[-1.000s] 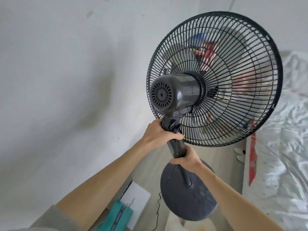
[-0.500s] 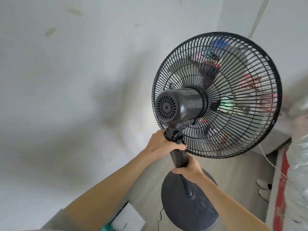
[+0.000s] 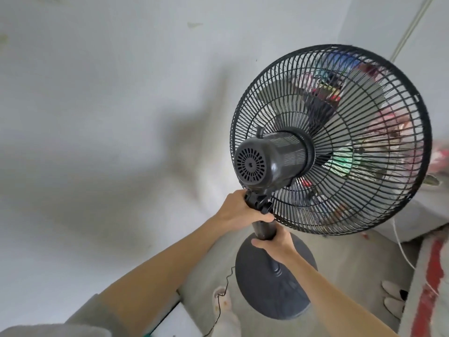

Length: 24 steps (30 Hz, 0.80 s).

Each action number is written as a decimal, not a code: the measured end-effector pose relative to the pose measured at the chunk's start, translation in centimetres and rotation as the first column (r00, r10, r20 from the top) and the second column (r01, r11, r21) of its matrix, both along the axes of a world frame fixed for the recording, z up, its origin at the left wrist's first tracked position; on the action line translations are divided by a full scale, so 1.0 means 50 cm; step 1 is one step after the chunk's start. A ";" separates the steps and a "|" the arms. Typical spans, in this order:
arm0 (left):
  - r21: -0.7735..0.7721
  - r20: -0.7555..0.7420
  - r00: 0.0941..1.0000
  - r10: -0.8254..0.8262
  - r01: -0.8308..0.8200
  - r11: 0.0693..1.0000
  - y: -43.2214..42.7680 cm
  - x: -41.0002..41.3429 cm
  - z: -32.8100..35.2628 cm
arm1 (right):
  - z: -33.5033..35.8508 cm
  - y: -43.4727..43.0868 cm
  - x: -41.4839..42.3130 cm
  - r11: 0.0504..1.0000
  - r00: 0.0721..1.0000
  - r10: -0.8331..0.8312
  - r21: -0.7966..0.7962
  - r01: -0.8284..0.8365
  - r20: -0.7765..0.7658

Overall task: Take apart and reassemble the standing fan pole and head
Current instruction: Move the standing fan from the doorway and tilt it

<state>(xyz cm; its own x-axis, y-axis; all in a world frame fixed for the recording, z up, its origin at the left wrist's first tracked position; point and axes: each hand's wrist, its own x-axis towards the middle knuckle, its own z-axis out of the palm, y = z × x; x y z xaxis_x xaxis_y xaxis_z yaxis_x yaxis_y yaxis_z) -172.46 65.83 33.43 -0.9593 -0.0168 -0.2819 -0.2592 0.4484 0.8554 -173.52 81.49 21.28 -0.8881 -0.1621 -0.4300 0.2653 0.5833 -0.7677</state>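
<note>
Here, we have both hands on the standing fan. Nearest us, our right hand point(image 3: 274, 244) curls tight round the pole point(image 3: 263, 229). Just above it, our left hand point(image 3: 239, 211) wraps the neck joint point(image 3: 258, 203) at the pole's top.

Sitting on that joint, the fan head point(image 3: 267, 161) stays mounted. Its vented motor housing faces us and its black guard point(image 3: 379, 113) fans out to the right of the pole, closed over pale blades. Straight down the pole, the round dark base point(image 3: 274, 295) rests flat on the floor point(image 3: 352, 263) with the pole seated in its centre. A thin black cord point(image 3: 222, 295) trails left of the pole's foot. Beyond the pole stands a plain grey wall point(image 3: 97, 117).

By our reading, the fan is whole at this moment: head on pole, pole in base, no loose part in sight. We cannot tell from this view whether the joint is being loosened or tightened. If the job is only starting, everything remains: freeing the head, lifting it off, pulling the pole, then refitting both. If it is ending, only a last tightening at the neck is left.
</note>
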 end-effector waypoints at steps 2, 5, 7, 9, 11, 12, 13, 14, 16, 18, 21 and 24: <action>0.004 0.012 0.999 -0.049 0.049 0.999 -0.024 -0.051 -0.013 | -0.015 -0.019 -0.039 1.000 1.000 -0.023 0.006 0.023 0.009; -0.003 0.034 0.993 -0.117 0.118 0.993 -0.063 -0.132 -0.035 | -0.035 -0.051 -0.099 0.998 0.997 -0.068 0.007 0.068 0.029; -0.030 0.042 0.988 -0.150 0.152 0.988 -0.090 -0.192 -0.060 | -0.057 -0.076 -0.144 0.995 0.995 -0.099 0.017 0.099 0.030; -0.046 0.047 0.979 -0.199 0.201 0.979 -0.105 -0.236 -0.086 | -0.078 -0.092 -0.175 0.992 0.992 -0.124 0.017 0.123 0.040; -0.069 0.054 0.970 -0.237 0.241 0.968 -0.110 -0.273 -0.117 | -0.108 -0.101 -0.203 0.991 0.989 -0.137 0.017 0.136 0.056; -0.082 0.062 0.963 -0.261 0.265 0.961 -0.111 -0.285 -0.131 | -0.121 -0.104 -0.211 0.989 0.986 -0.149 0.020 0.148 0.078; -0.091 0.064 0.959 -0.275 0.280 0.956 -0.112 -0.309 -0.158 | -0.142 -0.107 -0.230 0.987 0.983 -0.158 0.025 0.156 0.089; -0.106 0.062 0.953 -0.297 0.303 0.947 -0.112 -0.319 -0.174 | -0.160 -0.109 -0.237 0.986 0.981 -0.168 0.026 0.166 0.092; -0.140 0.080 0.943 -0.322 0.331 0.933 -0.103 -0.360 -0.231 | -0.215 -0.112 -0.265 0.981 0.975 -0.194 0.039 0.191 0.108; -0.186 0.110 0.935 -0.338 0.354 0.917 -0.109 -0.379 -0.255 | -0.241 -0.118 -0.280 0.975 0.970 -0.222 0.030 0.220 0.096; -0.234 0.125 0.929 -0.348 0.369 0.900 -0.092 -0.434 -0.355 | -0.337 -0.116 -0.331 0.973 0.967 -0.230 0.009 0.231 0.108; -0.264 0.130 0.931 -0.342 0.365 0.893 -0.080 -0.462 -0.437 | -0.439 -0.109 -0.362 0.970 0.964 -0.242 0.003 0.243 0.106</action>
